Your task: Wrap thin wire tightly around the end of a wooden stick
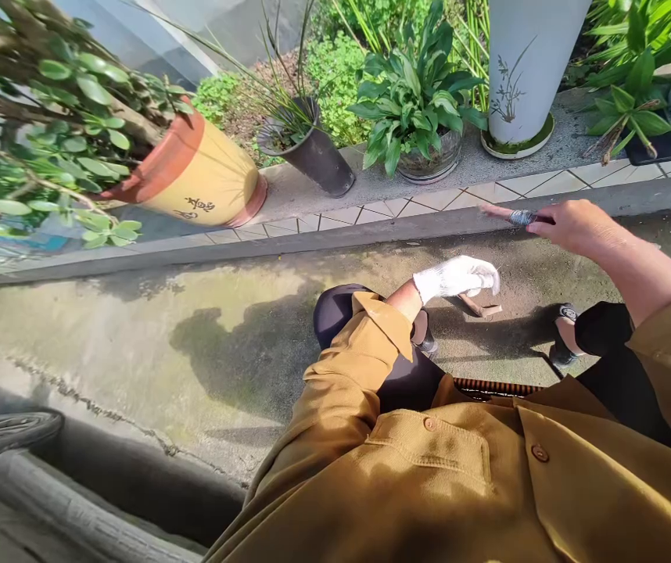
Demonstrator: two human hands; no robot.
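My left hand [458,277] wears a white knit glove and hovers over the concrete beyond my knees, its fingers curled downward. A brown, bent strip [479,307], like a dried leaf or a bit of wood, shows just under the glove; whether the fingers hold it or it lies on the ground, I cannot tell. Ungloved, my right hand [585,227] is out to the right near the tiled ledge. Its fingers are closed around a slim dark tool wound with silvery wire [522,218], pointing left. The tool's exact kind is unclear.
A tiled ledge [388,209] crosses ahead, carrying a tilted-looking yellow pot [212,176], a dark pot [327,160], a leafy plant [421,102], a tall white pot [523,86] and a phone [658,148]. Rolled material [77,500] lies lower left.
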